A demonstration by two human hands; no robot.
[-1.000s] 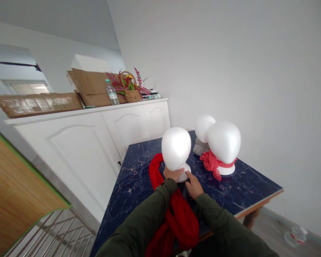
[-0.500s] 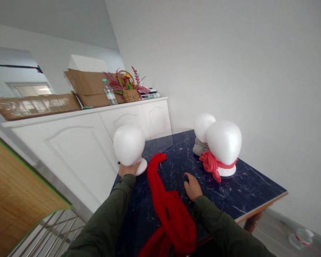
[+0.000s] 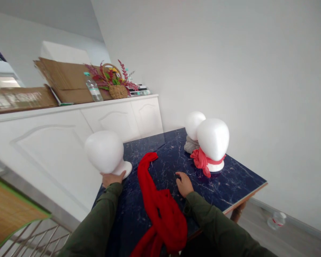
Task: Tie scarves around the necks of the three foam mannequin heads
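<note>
My left hand (image 3: 112, 178) is wrapped round the neck of a white foam mannequin head (image 3: 104, 150). The head leans to the left, and its round base (image 3: 127, 168) is tipped toward the right; whether it touches the table cannot be made out. A long red scarf (image 3: 160, 207) lies loosely down the table between my arms, its far end curled over. To the right of the scarf, my right hand (image 3: 184, 183) rests at the tabletop with thumb and forefinger apart, holding nothing visible.
On the right of the dark blue marbled table (image 3: 166, 167) stands a mannequin head (image 3: 213, 138) wearing a coral scarf (image 3: 200, 160). Behind it is another head (image 3: 194, 125) with a grey cloth (image 3: 191, 144). A white cabinet (image 3: 115, 117) bears a flower basket (image 3: 118, 91), bottle and cardboard.
The head in my left hand has tilted further left. My view has turned a little to the right. The scarf and my right hand stay in about the same place on the table.
</note>
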